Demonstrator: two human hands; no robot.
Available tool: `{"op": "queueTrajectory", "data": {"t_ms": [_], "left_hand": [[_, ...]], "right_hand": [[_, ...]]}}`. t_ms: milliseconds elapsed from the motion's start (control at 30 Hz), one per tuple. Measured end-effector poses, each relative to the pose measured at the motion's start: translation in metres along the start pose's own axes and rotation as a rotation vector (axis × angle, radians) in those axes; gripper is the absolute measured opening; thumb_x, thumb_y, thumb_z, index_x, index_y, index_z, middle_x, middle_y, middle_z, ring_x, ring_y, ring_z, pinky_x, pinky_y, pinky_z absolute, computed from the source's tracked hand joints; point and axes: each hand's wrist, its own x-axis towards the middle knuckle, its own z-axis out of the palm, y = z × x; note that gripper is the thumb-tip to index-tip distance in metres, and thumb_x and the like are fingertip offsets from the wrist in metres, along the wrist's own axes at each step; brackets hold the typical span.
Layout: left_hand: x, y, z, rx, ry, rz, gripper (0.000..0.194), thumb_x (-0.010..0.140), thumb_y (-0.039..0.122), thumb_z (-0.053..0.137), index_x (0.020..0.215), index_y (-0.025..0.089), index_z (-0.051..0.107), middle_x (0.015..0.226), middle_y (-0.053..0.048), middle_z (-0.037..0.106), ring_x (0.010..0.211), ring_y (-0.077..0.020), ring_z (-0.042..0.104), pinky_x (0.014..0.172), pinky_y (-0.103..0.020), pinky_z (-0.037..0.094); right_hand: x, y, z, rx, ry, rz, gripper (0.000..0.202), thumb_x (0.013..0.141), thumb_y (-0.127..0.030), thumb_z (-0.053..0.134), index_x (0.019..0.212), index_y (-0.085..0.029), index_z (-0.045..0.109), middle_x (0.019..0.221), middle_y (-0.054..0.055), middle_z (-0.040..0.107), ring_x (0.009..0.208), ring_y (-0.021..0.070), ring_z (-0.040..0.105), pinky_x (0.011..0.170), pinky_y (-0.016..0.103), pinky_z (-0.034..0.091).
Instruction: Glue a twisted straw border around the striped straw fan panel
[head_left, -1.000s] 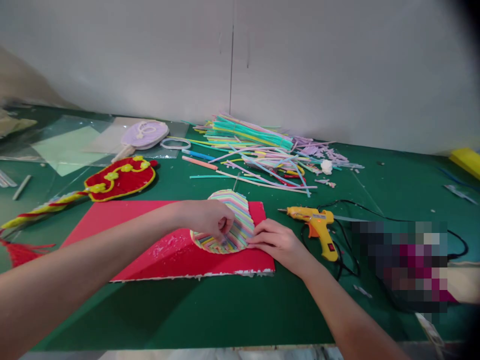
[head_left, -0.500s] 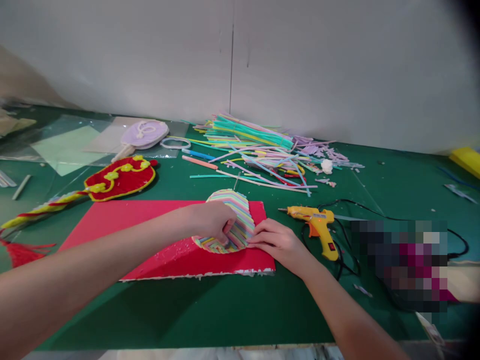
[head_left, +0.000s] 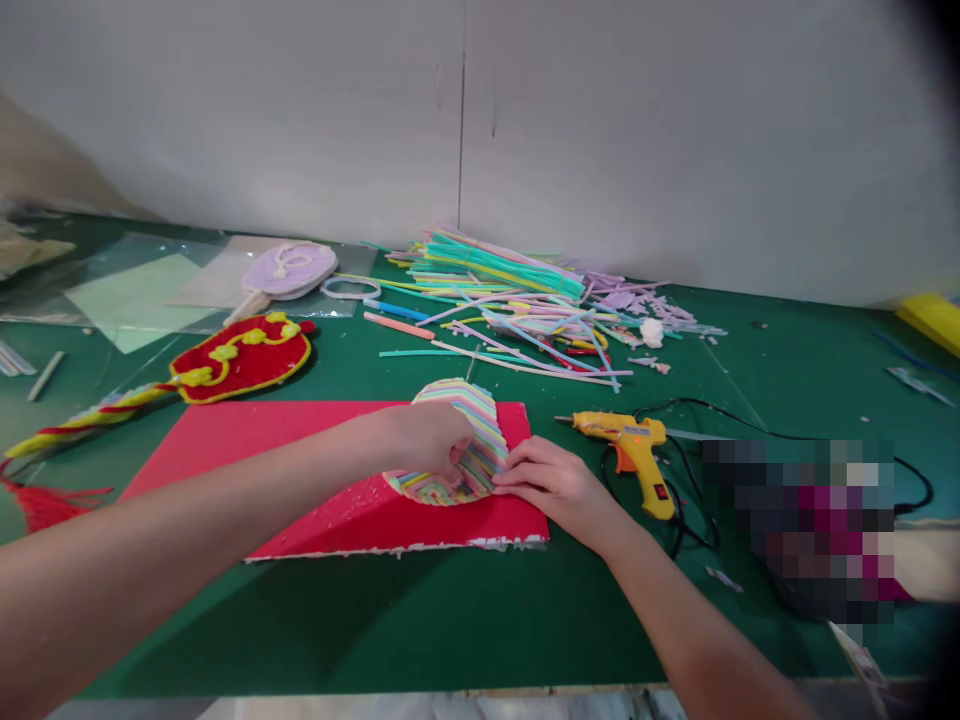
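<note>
A round striped fan face [head_left: 480, 420] made of pastel pipe cleaners lies on a red board [head_left: 517, 520]. My left hand [head_left: 431, 440] reaches across its left side, fingers curled and pressed down onto the stripes. Whatever those fingers may pinch is hidden. At the fan's right edge, my right hand [head_left: 544, 483] has its fingers closed together on the rim. A thin wire sticks out from the fan's top.
A yellow glue gun [head_left: 634, 445] with a black cord lies at right. Behind are piled pipe cleaners [head_left: 502, 265] and loose strips. A red fan [head_left: 240, 360] with yellow flowers and a lilac fan [head_left: 289, 270] lie at left. A blurred patch [head_left: 817, 530] covers the far right.
Both hands stay in nearly the same place on the striped fan. The view has shifted very slightly.
</note>
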Motion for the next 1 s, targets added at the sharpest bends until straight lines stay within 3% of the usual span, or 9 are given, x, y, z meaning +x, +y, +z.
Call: {"op": "queueTrajectory", "data": {"t_ms": [300, 500, 667, 1000], "left_hand": [[-0.003, 0.000, -0.003, 0.012, 0.001, 0.012, 0.019, 0.075, 0.032, 0.068, 0.083, 0.014, 0.068, 0.083, -0.004, 0.069, 0.069, -0.0140, 0.056, 0.051, -0.021, 0.028], [-0.001, 0.003, -0.005, 0.017, 0.006, 0.019, 0.035, 0.081, 0.049, 0.059, 0.080, 0.015, 0.070, 0.077, -0.004, 0.069, 0.062, -0.0128, 0.054, 0.050, -0.022, 0.028], [0.005, 0.005, -0.002, 0.054, 0.044, -0.017, 0.041, 0.074, 0.054, 0.061, 0.072, 0.014, 0.072, 0.066, -0.005, 0.066, 0.053, -0.0143, 0.049, 0.049, -0.025, 0.029], [0.012, 0.005, -0.002, 0.103, 0.025, -0.046, 0.034, 0.069, 0.050, 0.068, 0.069, 0.016, 0.072, 0.063, -0.004, 0.064, 0.052, -0.0144, 0.051, 0.049, -0.025, 0.031]], "right_hand": [[0.000, 0.000, 0.000, 0.003, -0.002, 0.002, 0.017, 0.090, -0.024, 0.056, 0.086, -0.016, 0.072, 0.085, 0.007, 0.065, 0.082, 0.0159, 0.060, 0.074, 0.029, 0.052], [0.000, 0.000, 0.000, -0.005, 0.001, 0.002, 0.019, 0.090, -0.025, 0.055, 0.086, -0.017, 0.071, 0.086, 0.006, 0.066, 0.081, 0.0157, 0.060, 0.073, 0.029, 0.052], [0.000, 0.002, 0.000, -0.001, 0.001, 0.001, 0.018, 0.090, -0.026, 0.055, 0.086, -0.018, 0.071, 0.086, 0.006, 0.065, 0.082, 0.0158, 0.060, 0.073, 0.029, 0.052], [-0.001, 0.003, 0.001, 0.010, -0.002, -0.003, 0.017, 0.089, -0.024, 0.057, 0.086, -0.016, 0.071, 0.086, 0.007, 0.066, 0.082, 0.0160, 0.060, 0.073, 0.029, 0.052]]}}
